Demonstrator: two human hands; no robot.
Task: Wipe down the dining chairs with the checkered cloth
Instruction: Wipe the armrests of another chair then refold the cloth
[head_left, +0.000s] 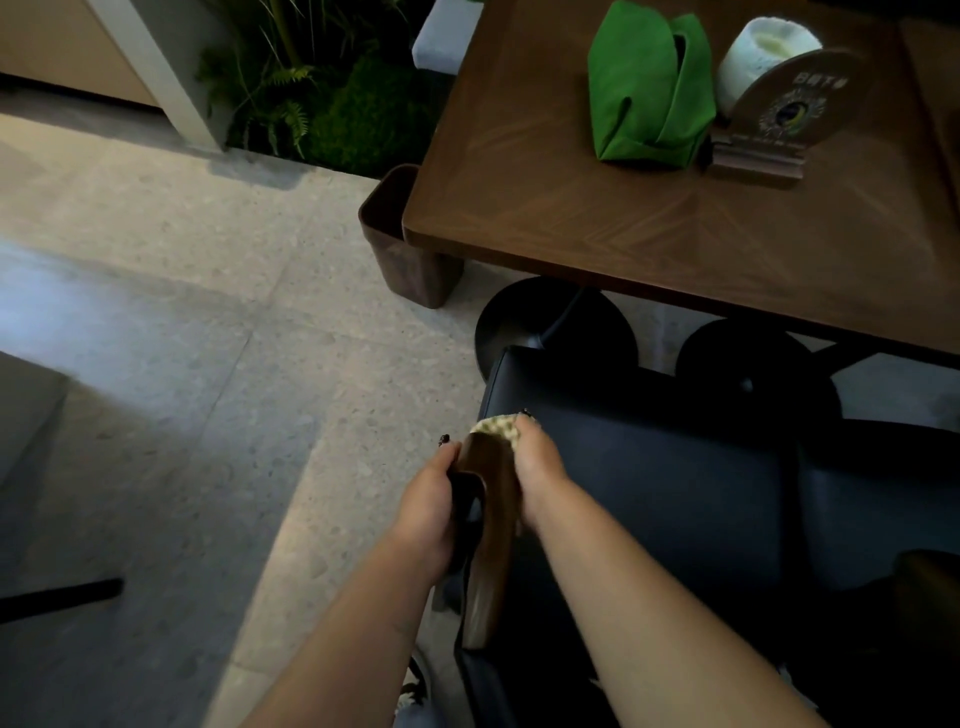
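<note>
The checkered cloth (497, 430) sits bunched at the far tip of the wooden armrest (491, 519) of the dining chair (649, 467), pressed there under the fingers of the right hand (537, 467), whose grip is closed on the cloth. The left hand (431, 512) curls its grip round the outer side of the same armrest, steadying it. The armrest's long axis runs from the person out toward the tabletop (623, 218), so the cloth lies at its far end, ahead of both hands, with the right hand nearer and already on it. The unwiped length seems to stretch back along that axis toward the person's body, so I judge the coming stroke a pull of the cloth back along the wood. The dark seat cushion (649, 493) lies just to the right, below the armrest.
</note>
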